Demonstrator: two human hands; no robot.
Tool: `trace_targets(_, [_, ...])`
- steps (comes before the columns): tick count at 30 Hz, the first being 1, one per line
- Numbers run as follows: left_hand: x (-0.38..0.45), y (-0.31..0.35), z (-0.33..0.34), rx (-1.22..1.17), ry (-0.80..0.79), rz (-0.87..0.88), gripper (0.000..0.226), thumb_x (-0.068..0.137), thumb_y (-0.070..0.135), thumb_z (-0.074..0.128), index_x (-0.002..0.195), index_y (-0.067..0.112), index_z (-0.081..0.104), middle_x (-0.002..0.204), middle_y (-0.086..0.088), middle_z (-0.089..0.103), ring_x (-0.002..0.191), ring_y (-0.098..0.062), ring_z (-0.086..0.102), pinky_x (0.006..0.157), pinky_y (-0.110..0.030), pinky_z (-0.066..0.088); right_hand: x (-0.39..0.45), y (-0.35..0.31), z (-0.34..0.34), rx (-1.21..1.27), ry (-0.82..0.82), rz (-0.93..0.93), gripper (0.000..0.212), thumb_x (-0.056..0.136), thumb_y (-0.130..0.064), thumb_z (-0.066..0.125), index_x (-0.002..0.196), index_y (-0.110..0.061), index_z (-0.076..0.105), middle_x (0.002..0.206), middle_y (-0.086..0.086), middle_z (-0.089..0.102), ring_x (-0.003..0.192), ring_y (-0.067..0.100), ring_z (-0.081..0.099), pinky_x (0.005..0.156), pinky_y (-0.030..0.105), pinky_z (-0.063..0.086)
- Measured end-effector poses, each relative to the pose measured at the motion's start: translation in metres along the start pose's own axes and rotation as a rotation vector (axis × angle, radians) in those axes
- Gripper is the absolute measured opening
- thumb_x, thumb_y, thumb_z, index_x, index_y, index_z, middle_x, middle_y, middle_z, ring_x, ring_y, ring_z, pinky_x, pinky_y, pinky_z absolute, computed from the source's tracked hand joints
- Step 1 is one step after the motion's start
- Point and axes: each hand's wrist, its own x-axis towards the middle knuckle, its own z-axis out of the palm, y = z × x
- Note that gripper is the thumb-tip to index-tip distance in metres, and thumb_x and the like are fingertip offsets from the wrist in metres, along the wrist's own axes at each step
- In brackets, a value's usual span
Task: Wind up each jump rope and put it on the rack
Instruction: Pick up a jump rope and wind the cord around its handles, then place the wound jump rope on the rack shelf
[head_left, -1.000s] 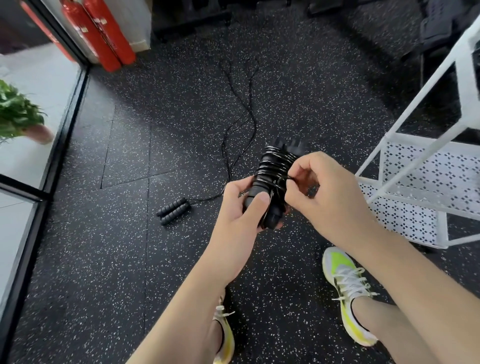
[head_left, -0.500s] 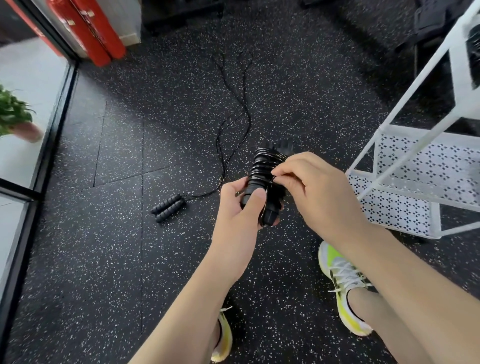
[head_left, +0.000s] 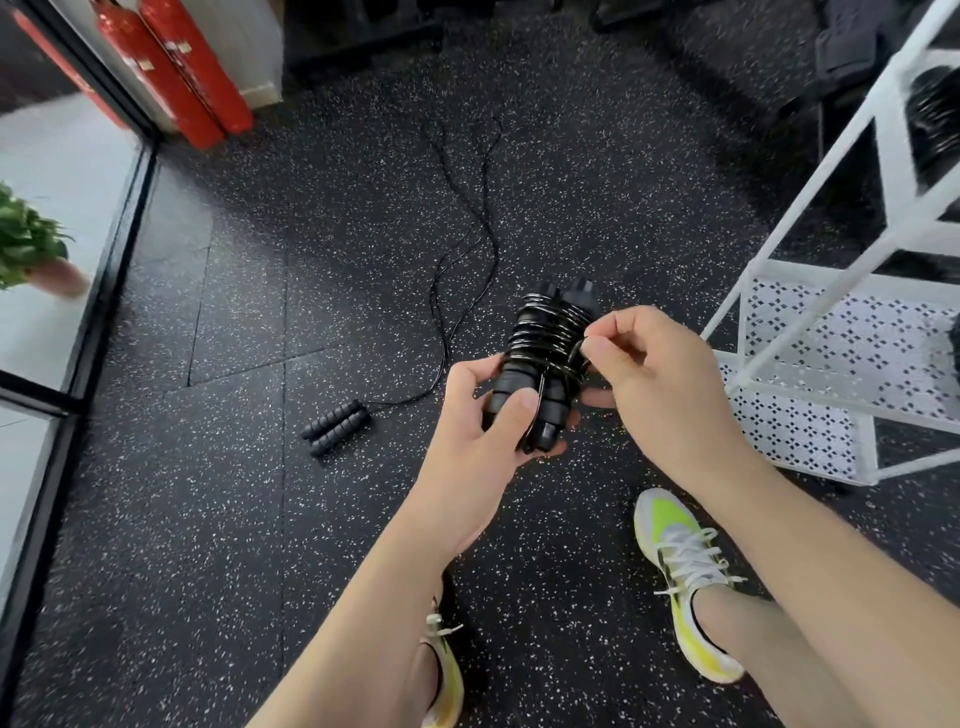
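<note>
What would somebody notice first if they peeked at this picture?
Probably the wound jump rope in the middle, gripped by the left hand while the right hand pinches its cord. Then another jump rope lying unwound on the speckled floor, and the white rack at right.

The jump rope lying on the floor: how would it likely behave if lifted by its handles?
The cord lies in loose wavy curves, so it is probably floppy and would trail and swing. The two ribbed handles look stiff and easy to grip. Being round, they might roll if nudged sideways on the floor.
</note>
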Motion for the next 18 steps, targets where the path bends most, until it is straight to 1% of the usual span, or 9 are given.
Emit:
trace_targets(3, [0.0, 0.001, 0.005, -0.017, 0.015, 0.004, 0.027, 0.107, 0.006, 0.047, 0.132, 0.008, 0.04, 0.127, -0.022, 0.066, 0.104, -0.041, 0.071, 0.079, -0.04, 0.058, 0.002, -0.001, -0.004, 0.043, -0.003, -0.014, 0.01, 0.096, -0.011, 0.065, 0.093, -0.02, 0.068, 0.094, -0.003, 0.071, 0.089, 0.01, 0.071, 0.067, 0.026, 0.062])
trace_targets(6, [0.002, -0.002, 0.014, -0.025, 0.041, -0.007, 0.028, 0.107, 0.009, 0.048, 0.134, 0.009, 0.039, 0.126, -0.021, 0.066, 0.107, -0.043, 0.07, 0.083, -0.045, 0.06, 0.004, 0.0, -0.012, 0.045, -0.032, -0.058, 0.007, 0.093, -0.014, 0.071, 0.094, -0.02, 0.07, 0.091, -0.005, 0.072, 0.087, 0.011, 0.071, 0.068, 0.03, 0.063])
trace_targets(8, [0.003, -0.006, 0.023, -0.011, 0.063, -0.013, 0.034, 0.106, 0.014, 0.053, 0.137, 0.013, 0.038, 0.129, -0.018, 0.066, 0.112, -0.041, 0.069, 0.09, -0.052, 0.059, 0.004, 0.006, -0.016, 0.009, -0.005, -0.031, 0.011, 0.09, -0.028, 0.074, 0.099, -0.026, 0.067, 0.095, -0.007, 0.071, 0.09, 0.012, 0.07, 0.074, 0.037, 0.063])
trace_targets(10, [0.005, -0.012, 0.032, 0.017, 0.076, -0.019, 0.041, 0.105, 0.018, 0.055, 0.14, 0.022, 0.036, 0.13, -0.012, 0.065, 0.115, -0.033, 0.068, 0.097, -0.055, 0.056, 0.003, 0.016, -0.018, -0.042, 0.022, 0.028, 0.026, 0.087, -0.049, 0.07, 0.106, -0.033, 0.062, 0.101, -0.012, 0.07, 0.094, 0.008, 0.069, 0.082, 0.043, 0.061])
trace_targets(11, [0.005, -0.014, 0.037, 0.044, 0.079, -0.024, 0.042, 0.106, 0.019, 0.055, 0.141, 0.028, 0.034, 0.129, -0.008, 0.066, 0.115, -0.028, 0.069, 0.1, -0.054, 0.055, 0.002, 0.019, -0.018, -0.03, 0.011, 0.069, 0.03, 0.088, -0.053, 0.066, 0.11, -0.033, 0.061, 0.103, -0.012, 0.07, 0.095, 0.007, 0.069, 0.084, 0.044, 0.061])
trace_targets(12, [0.005, -0.017, 0.04, 0.078, 0.076, -0.028, 0.044, 0.107, 0.019, 0.054, 0.142, 0.035, 0.033, 0.127, -0.004, 0.068, 0.114, -0.024, 0.069, 0.102, -0.052, 0.054, -0.001, 0.021, -0.02, 0.015, -0.012, 0.112, 0.032, 0.092, -0.053, 0.063, 0.114, -0.031, 0.06, 0.107, -0.011, 0.071, 0.096, 0.008, 0.07, 0.084, 0.045, 0.061])
trace_targets(14, [0.005, -0.02, 0.048, 0.157, 0.045, -0.026, 0.046, 0.106, 0.022, 0.055, 0.141, 0.044, 0.034, 0.124, 0.0, 0.071, 0.115, -0.022, 0.068, 0.102, -0.047, 0.053, -0.004, 0.022, -0.026, 0.13, -0.063, 0.189, 0.031, 0.098, -0.049, 0.058, 0.12, -0.026, 0.06, 0.112, -0.005, 0.073, 0.097, 0.012, 0.073, 0.083, 0.044, 0.062])
trace_targets(16, [0.004, -0.023, 0.057, 0.214, 0.024, -0.019, 0.046, 0.105, 0.02, 0.058, 0.138, 0.044, 0.037, 0.123, -0.001, 0.072, 0.111, -0.023, 0.068, 0.095, -0.043, 0.056, -0.007, 0.016, -0.04, 0.196, -0.107, 0.252, 0.027, 0.101, -0.042, 0.058, 0.119, -0.023, 0.062, 0.112, 0.0, 0.074, 0.095, 0.015, 0.075, 0.078, 0.041, 0.063])
trace_targets(18, [0.003, -0.028, 0.068, 0.298, 0.023, 0.008, 0.046, 0.1, 0.02, 0.065, 0.133, 0.041, 0.039, 0.119, 0.0, 0.072, 0.109, -0.02, 0.068, 0.095, -0.047, 0.057, -0.008, 0.012, -0.06, 0.181, -0.139, 0.292, 0.024, 0.1, -0.04, 0.061, 0.115, -0.022, 0.065, 0.109, 0.002, 0.075, 0.093, 0.016, 0.075, 0.076, 0.042, 0.064])
